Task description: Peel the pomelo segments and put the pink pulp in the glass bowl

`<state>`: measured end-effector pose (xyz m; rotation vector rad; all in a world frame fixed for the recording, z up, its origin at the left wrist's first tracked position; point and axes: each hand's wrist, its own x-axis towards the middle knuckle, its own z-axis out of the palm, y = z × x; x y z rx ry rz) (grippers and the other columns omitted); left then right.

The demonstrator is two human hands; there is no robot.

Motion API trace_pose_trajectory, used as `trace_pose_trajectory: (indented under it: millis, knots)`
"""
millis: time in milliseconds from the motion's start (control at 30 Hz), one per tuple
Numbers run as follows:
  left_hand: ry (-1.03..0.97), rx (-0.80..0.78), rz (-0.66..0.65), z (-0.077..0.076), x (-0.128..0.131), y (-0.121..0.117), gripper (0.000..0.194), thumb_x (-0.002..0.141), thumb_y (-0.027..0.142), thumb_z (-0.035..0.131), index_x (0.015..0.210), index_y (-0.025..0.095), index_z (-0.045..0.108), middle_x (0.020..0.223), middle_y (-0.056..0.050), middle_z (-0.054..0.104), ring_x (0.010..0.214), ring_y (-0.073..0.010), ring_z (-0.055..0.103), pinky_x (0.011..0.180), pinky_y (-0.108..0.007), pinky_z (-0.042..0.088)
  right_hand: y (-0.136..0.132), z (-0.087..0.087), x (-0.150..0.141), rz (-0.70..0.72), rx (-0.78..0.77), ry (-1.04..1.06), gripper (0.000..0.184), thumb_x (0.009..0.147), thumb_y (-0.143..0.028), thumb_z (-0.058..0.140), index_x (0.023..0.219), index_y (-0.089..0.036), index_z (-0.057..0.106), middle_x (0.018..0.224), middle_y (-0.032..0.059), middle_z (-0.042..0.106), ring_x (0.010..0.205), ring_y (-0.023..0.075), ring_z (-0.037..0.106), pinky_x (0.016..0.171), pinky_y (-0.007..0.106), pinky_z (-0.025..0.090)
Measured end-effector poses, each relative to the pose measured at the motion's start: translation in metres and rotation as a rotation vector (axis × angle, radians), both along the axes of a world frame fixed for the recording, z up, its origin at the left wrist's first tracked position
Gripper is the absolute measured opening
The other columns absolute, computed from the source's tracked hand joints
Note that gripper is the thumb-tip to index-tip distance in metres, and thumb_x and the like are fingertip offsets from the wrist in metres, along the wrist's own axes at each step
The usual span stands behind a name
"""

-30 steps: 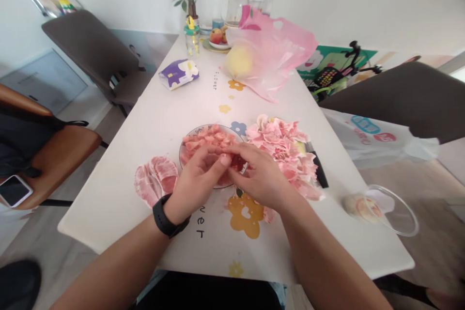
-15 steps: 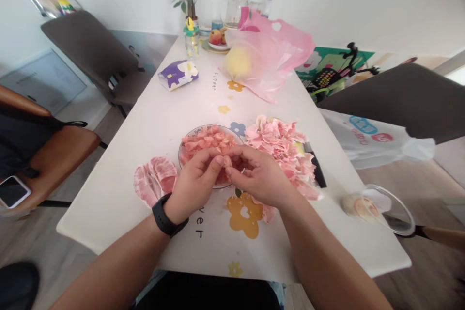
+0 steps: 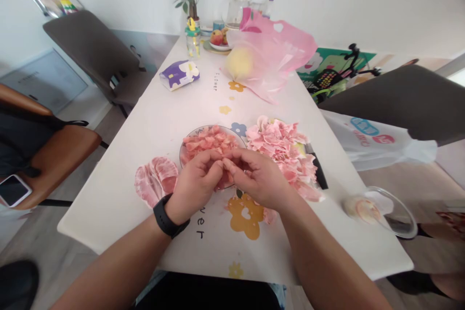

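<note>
Right thumb [image 3: 238, 174] is sitting higher than half a sec. ago, pressing in toward the L hand [image 3: 194, 177]. R hand [image 3: 264, 178] & L hand are meeting above near edge of the round plate [image 3: 197, 132] — both curled, tips pinching together, prob. on a small citrus piece; fingers are mostly hiding it from where I'm standing. Key relation: pink pulp [image 3: 212, 136] is lying on the plate, just beyond + below the fingertips, abt. equally near either hand. Citrus section [image 3: 155, 179] is resting on table [image 3: 123, 164] at left, long axis running roughly near-to-far, just beside L hand & black wristband [image 3: 168, 218] — touching or apart, can't tell. Peelings heap [image 3: 276, 140] is lying just right of plate, R hand being nearer.
</note>
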<state>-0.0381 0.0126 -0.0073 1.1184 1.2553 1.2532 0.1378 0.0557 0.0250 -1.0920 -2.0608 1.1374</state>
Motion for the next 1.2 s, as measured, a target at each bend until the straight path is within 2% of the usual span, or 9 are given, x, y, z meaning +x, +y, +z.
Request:
trace_pose_trajectory:
  millis: [167, 433, 567, 667, 767, 867, 967, 1067, 1200]
  knots:
    - [-0.185, -0.010, -0.066, 0.005, 0.001, 0.001, 0.013, 0.095, 0.030, 0.066, 0.085, 0.021, 0.067, 0.060, 0.003, 0.064, 0.049, -0.0118, 0.057, 0.049, -0.024, 0.046, 0.000, 0.000, 0.003, 0.012, -0.119, 0.125, 0.022, 0.103, -0.032, 0.055, 0.104, -0.023, 0.075, 0.083, -0.0004, 0.071, 0.068, 0.0140, 0.064, 0.062, 0.027, 0.052]
    - [-0.262, -0.008, 0.028, 0.005, -0.001, 0.003, 0.009, 0.092, 0.029, 0.066, 0.094, 0.021, 0.070, 0.071, 0.002, 0.064, 0.059, -0.0111, 0.058, 0.057, -0.023, 0.049, 0.003, -0.005, 0.007, -0.051, -0.060, 0.213, 0.024, 0.100, -0.027, 0.058, 0.113, -0.026, 0.078, 0.095, 0.0019, 0.076, 0.083, 0.0176, 0.070, 0.071, 0.031, 0.056]
    - [0.149, 0.145, 0.237, -0.003, -0.006, 0.006, 0.017, 0.098, 0.028, 0.061, 0.110, 0.022, 0.072, 0.101, -0.006, 0.072, 0.095, -0.0201, 0.069, 0.089, -0.038, 0.059, 0.004, -0.012, 0.007, -0.069, -0.118, 0.276, 0.025, 0.101, -0.032, 0.059, 0.115, -0.028, 0.079, 0.087, 0.0005, 0.074, 0.074, 0.0157, 0.068, 0.065, 0.030, 0.055]
    - [0.578, 0.329, 0.250, -0.010, -0.010, 0.008, 0.032, 0.101, 0.016, 0.053, 0.127, 0.022, 0.069, 0.126, -0.012, 0.070, 0.125, -0.0268, 0.063, 0.114, -0.052, 0.050, 0.005, -0.014, 0.005, -0.090, -0.158, 0.313, 0.024, 0.101, -0.034, 0.059, 0.112, -0.027, 0.079, 0.077, -0.0012, 0.071, 0.068, 0.0152, 0.067, 0.063, 0.029, 0.055]
    - [0.803, 0.389, 0.185, -0.014, -0.010, 0.007, 0.041, 0.098, 0.008, 0.048, 0.133, 0.019, 0.067, 0.138, -0.016, 0.064, 0.136, -0.0306, 0.057, 0.119, -0.058, 0.046, 0.006, -0.013, 0.003, -0.126, -0.143, 0.310, 0.023, 0.099, -0.035, 0.060, 0.107, -0.025, 0.079, 0.072, -0.0015, 0.069, 0.067, 0.0153, 0.066, 0.063, 0.029, 0.056]
    - [0.853, 0.412, 0.205, -0.010, -0.007, 0.004, 0.040, 0.098, 0.012, 0.053, 0.135, 0.018, 0.066, 0.148, -0.019, 0.057, 0.141, -0.0336, 0.053, 0.121, -0.060, 0.043, 0.007, -0.012, 0.001, -0.173, -0.111, 0.285, 0.023, 0.098, -0.036, 0.061, 0.108, -0.025, 0.079, 0.077, -0.0002, 0.072, 0.068, 0.0156, 0.066, 0.064, 0.030, 0.056]
    - [0.686, 0.449, 0.230, -0.005, -0.005, 0.002, 0.025, 0.101, 0.023, 0.059, 0.124, 0.021, 0.069, 0.137, -0.014, 0.066, 0.134, -0.0294, 0.060, 0.117, -0.054, 0.047, 0.007, -0.014, -0.001, -0.186, -0.119, 0.250, 0.026, 0.101, -0.039, 0.060, 0.112, -0.025, 0.079, 0.085, 0.0018, 0.076, 0.074, 0.0173, 0.069, 0.068, 0.032, 0.058]
    - [0.503, 0.338, 0.153, -0.002, -0.003, 0.001, 0.022, 0.097, 0.035, 0.071, 0.114, 0.023, 0.071, 0.115, -0.008, 0.075, 0.110, -0.0243, 0.069, 0.098, -0.043, 0.057, 0.006, -0.017, -0.002, -0.142, -0.109, 0.217, 0.027, 0.103, -0.040, 0.059, 0.118, -0.027, 0.078, 0.105, 0.0042, 0.080, 0.092, 0.0203, 0.074, 0.081, 0.036, 0.061]
    - [0.414, 0.206, 0.116, -0.003, -0.003, 0.001, 0.022, 0.094, 0.037, 0.075, 0.111, 0.023, 0.074, 0.100, -0.005, 0.076, 0.087, -0.0195, 0.069, 0.080, -0.035, 0.056, 0.005, -0.020, -0.002, -0.086, -0.043, 0.194, 0.026, 0.103, -0.038, 0.060, 0.123, -0.031, 0.075, 0.120, 0.0044, 0.079, 0.109, 0.0231, 0.074, 0.092, 0.039, 0.062]
